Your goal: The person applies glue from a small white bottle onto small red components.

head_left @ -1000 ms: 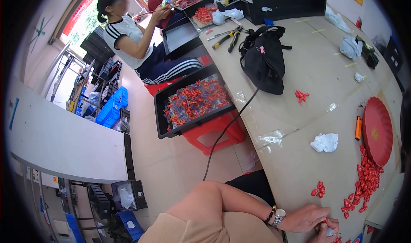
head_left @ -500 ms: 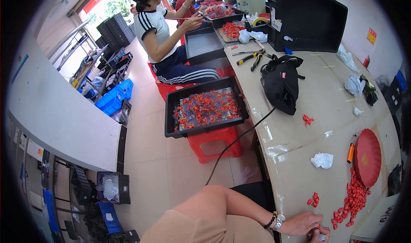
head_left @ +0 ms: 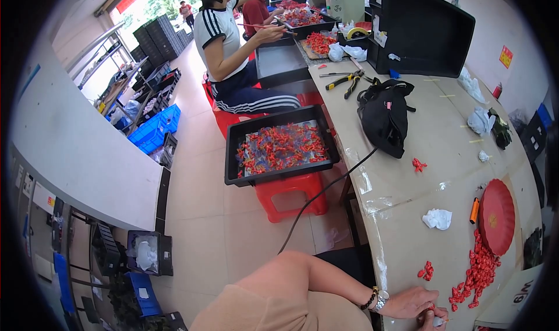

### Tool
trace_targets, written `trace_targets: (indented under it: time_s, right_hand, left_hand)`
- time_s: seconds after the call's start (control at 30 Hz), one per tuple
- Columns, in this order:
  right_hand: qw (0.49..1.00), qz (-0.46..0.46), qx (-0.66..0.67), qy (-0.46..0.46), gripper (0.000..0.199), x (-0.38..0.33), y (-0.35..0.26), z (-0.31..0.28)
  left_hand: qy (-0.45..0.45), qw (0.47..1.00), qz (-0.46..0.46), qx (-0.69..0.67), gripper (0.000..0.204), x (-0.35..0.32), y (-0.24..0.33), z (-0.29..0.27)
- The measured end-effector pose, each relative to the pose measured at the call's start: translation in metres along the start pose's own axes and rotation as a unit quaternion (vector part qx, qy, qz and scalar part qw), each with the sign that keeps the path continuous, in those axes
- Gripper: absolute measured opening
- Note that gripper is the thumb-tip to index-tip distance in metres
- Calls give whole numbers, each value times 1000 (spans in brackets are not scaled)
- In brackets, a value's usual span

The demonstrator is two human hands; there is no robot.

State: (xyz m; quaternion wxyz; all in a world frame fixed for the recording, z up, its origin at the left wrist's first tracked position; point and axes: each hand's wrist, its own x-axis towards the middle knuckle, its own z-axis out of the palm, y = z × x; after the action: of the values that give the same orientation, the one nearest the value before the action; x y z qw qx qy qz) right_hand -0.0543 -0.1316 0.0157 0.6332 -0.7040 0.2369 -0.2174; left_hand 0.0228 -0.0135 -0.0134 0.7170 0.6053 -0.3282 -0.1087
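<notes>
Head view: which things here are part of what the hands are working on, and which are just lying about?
In hand: left hand and right hand pinching a small white piece; red parts pile; small red cluster.

Lying about: black bag; pliers; crumpled white tissue; red round lid.

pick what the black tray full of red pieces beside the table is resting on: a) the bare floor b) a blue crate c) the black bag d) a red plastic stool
d: the black tray of red pieces sits on top of a red plastic stool standing on the floor next to the table, apart from the blue crates by the wall and the black bag on the tabletop.
</notes>
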Motion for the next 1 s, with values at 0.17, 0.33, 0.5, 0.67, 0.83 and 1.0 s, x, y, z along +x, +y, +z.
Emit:
trace_targets:
  time_s: [0.17,0.33,0.5,0.67,0.83,1.0]
  right_hand:
    - [1000,-4,6,3,11,3,3,0]
    - [1000,0,6,-2,11,5,3,1]
    - [1000,2,23,-2,13,1,5,-3]
    - [999,-6,26,-18,14,4,10,-7]
    - [1000,-12,24,-16,15,4,11,-8]
    - [1000,5,12,-1,15,2,6,-4]
  left_hand:
    - [-3,1000,-1,-2,22,1,-4,1]
    - [-28,999,-39,-15,16,0,5,-4]
    - [-29,999,-22,5,16,1,5,-2]
    - [-29,999,-31,-3,17,0,6,-3]
    - [-39,999,-38,1,17,-1,4,-3]
    - [-35,999,-32,-5,18,0,4,-2]
